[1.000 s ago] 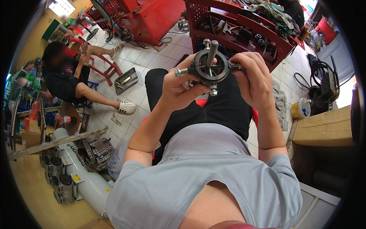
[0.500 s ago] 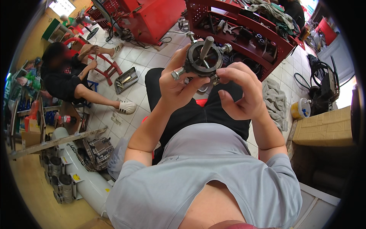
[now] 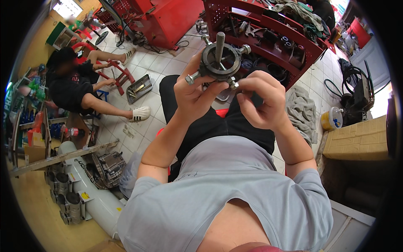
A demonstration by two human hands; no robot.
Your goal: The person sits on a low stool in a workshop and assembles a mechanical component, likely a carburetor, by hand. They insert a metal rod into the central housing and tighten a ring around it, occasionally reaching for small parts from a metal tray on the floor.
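Note:
A dark metal ring tool [image 3: 204, 68] with several hex bolts through its rim and a threaded rod [image 3: 219, 47] rising at its middle is held up before me. My left hand [image 3: 193, 90] grips the ring from the left and below, its thumb along the near side. Just right of the near-right bolt head [image 3: 233, 84] is my right hand [image 3: 265, 98], index fingertip at or very close to the bolt. Its thumb stays apart from the index finger, and the other fingers are bent. The back of the ring is partly hidden by my left hand.
A red tool cart [image 3: 268, 23] stands beyond my hands. At left another person [image 3: 71, 86] sits near a metal tray [image 3: 140, 89] on the tiled floor. A grey cloth [image 3: 301, 115] and a white bucket [image 3: 330, 119] lie to my right.
The ring tool has shifted slightly left and turned a little, showing the near-right bolt more fully. My right fingers have bent more at that bolt. The seated person's hands have lowered and moved apart.

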